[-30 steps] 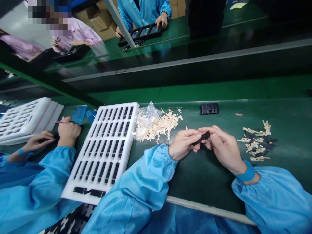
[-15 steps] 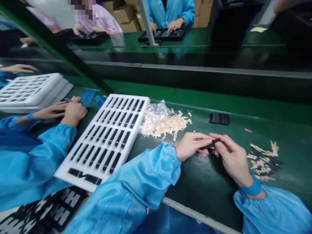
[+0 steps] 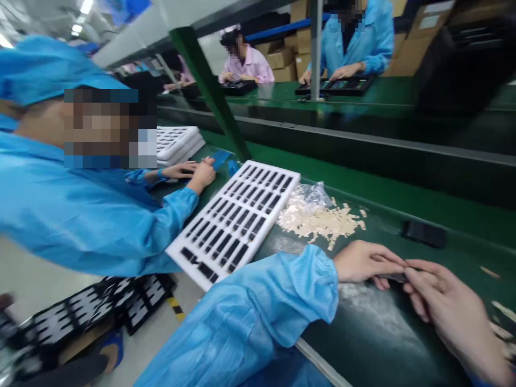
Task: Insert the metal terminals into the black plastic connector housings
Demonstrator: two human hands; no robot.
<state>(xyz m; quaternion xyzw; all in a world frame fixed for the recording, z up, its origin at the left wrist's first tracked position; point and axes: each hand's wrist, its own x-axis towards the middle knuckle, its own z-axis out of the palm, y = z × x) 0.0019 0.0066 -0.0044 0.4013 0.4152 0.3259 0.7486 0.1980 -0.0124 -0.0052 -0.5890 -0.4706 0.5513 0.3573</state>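
A small dark, flat strip (image 3: 394, 277) is pinched between my two hands above the green bench. My left hand (image 3: 363, 262) has fingers and thumb closed on its left end. My right hand (image 3: 449, 301) grips the other end, and its fingers cover much of the strip. Beyond my left hand lies a loose pile of small beige pieces (image 3: 338, 223) beside a clear plastic bag (image 3: 314, 194). A black ribbed block (image 3: 424, 233) rests behind my right hand. The white foam tray (image 3: 266, 230) to the left holds rows of black strips in its slots.
A co-worker in a blue smock (image 3: 92, 215) sits at left, hands on the bench near stacked white trays (image 3: 197, 142). A green post (image 3: 213, 97) slants up behind the foam tray. More beige pieces (image 3: 502, 312) lie at the right edge. People work across the line.
The view has swung left and up, so the bench things appear farther right and the co-worker's head and body now show. Both hands stay closed on the dark strip.
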